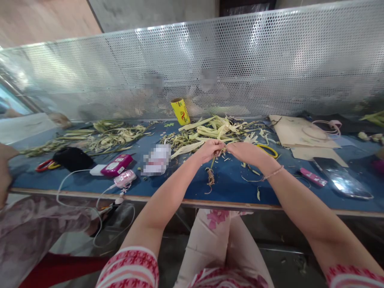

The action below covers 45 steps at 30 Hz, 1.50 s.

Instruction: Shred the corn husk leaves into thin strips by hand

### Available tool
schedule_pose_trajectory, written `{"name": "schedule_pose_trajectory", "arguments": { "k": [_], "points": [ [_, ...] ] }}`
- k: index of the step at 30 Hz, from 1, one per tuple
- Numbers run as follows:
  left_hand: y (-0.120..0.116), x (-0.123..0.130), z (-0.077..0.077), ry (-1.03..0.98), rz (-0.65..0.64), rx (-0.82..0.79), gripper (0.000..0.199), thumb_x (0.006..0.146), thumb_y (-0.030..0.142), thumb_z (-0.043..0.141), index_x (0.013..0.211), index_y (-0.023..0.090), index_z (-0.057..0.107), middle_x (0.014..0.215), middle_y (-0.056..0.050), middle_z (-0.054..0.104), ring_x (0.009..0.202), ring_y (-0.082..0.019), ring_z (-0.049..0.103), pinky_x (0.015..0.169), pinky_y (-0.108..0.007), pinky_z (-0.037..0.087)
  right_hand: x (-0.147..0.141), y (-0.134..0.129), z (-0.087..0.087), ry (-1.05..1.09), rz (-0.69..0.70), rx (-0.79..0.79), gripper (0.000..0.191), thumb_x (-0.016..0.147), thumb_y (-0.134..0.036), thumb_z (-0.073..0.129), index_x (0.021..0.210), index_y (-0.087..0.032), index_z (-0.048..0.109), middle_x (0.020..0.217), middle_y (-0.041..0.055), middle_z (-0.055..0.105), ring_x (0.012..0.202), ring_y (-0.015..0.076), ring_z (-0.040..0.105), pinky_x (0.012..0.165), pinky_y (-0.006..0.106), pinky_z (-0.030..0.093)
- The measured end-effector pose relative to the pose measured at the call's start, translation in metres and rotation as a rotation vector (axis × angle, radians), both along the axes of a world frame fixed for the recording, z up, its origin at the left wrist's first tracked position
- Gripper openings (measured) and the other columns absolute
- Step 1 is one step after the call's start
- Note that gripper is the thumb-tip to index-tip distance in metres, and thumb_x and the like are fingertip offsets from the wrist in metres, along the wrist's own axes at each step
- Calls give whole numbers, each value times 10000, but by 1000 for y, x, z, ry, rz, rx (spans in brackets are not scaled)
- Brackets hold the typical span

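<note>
Over the blue tabletop (pixel 186 187), my left hand (pixel 211 150) and my right hand (pixel 242 153) meet almost fingertip to fingertip. Both are closed in a pinch on a thin strip of dried plant leaf, mostly hidden by the fingers. Below them hangs or lies a small brown twisted piece (pixel 210 177) with a loose curled end; a greenish strand runs up from it towards my left hand. Just behind my hands spreads a pile of pale green and yellow dried leaves (pixel 216 129). Yellow scissor handles (pixel 268 151) lie beside my right hand.
A yellow tube (pixel 181 112) stands against the perforated metal screen (pixel 120 76). On the left are a magenta device (pixel 117 165), a pink gadget (pixel 125 179), cables and a black pouch (pixel 73 159). Brown paper (pixel 303 132) and a phone (pixel 342 178) lie right. Another person sits left.
</note>
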<state>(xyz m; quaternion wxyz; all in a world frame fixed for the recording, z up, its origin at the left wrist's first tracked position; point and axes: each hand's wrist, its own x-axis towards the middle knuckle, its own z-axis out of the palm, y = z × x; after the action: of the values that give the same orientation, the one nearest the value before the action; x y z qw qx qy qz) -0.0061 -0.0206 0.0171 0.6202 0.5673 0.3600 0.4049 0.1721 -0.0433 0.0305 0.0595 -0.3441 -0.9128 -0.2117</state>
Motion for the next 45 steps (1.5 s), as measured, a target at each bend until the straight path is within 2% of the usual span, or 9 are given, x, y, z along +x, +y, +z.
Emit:
{"name": "schedule_pose_trajectory", "arguments": {
  "k": [6, 12, 17, 21, 27, 33, 36, 45],
  "points": [
    [-1, 2, -1, 5, 16, -13, 216, 677, 207, 719, 600, 113, 540, 467, 36, 487, 398, -30, 379, 425, -192, 281, -3, 0, 1, 52, -39, -72, 199, 921, -140, 383, 920, -128, 582, 827, 121, 678, 714, 187, 619, 601, 275, 364],
    [-1, 2, 0, -1, -23, -76, 155, 685, 182, 670, 608, 115, 554, 522, -10, 572, 409, -48, 441, 436, -197, 327, 0, 5, -2, 128, 20, -121, 159, 925, -184, 427, 894, -146, 577, 825, 99, 668, 733, 176, 605, 640, 267, 364],
    [-1, 1, 1, -27, -48, -100, 79, 667, 125, 635, 620, 105, 575, 536, -20, 587, 423, -52, 459, 447, -191, 339, 3, 7, -4, 132, 60, -79, 190, 944, -212, 395, 905, -161, 573, 841, 80, 652, 757, 170, 587, 671, 271, 381],
    [-1, -1, 1, -29, -53, -42, 26, 651, 102, 624, 641, 92, 603, 555, -24, 608, 431, -42, 464, 460, -181, 347, 4, 6, 0, 125, 69, -65, 208, 948, -203, 377, 901, -154, 573, 839, 79, 641, 754, 167, 580, 673, 272, 378],
    [2, -3, -2, 23, -56, 67, 92, 659, 166, 650, 633, 103, 589, 572, -20, 613, 435, -36, 440, 460, -194, 324, 4, 4, 2, 167, 61, -96, 224, 934, -164, 351, 883, -147, 568, 818, 88, 632, 734, 178, 569, 659, 278, 361],
    [-1, -6, 3, 156, -20, 318, 148, 665, 218, 667, 756, 111, 619, 608, 9, 619, 515, -53, 472, 517, -192, 333, 2, 6, 1, 470, 117, -326, 232, 933, -205, 340, 823, -177, 542, 754, 47, 611, 674, 151, 532, 649, 252, 367],
    [-4, -7, 7, 230, 9, 406, 152, 695, 234, 646, 783, 113, 620, 627, 7, 617, 549, -67, 490, 542, -198, 345, 1, 6, 2, 575, 122, -390, 238, 921, -230, 352, 761, -185, 521, 711, 26, 581, 657, 139, 514, 642, 241, 363],
    [-3, -7, 2, 335, 22, 457, 180, 664, 221, 663, 813, 129, 621, 556, 48, 514, 505, -64, 418, 499, -203, 293, 0, 10, -2, 598, 111, -390, 222, 875, -215, 378, 705, -184, 518, 657, 10, 543, 628, 129, 484, 637, 238, 350]
  ]
}}
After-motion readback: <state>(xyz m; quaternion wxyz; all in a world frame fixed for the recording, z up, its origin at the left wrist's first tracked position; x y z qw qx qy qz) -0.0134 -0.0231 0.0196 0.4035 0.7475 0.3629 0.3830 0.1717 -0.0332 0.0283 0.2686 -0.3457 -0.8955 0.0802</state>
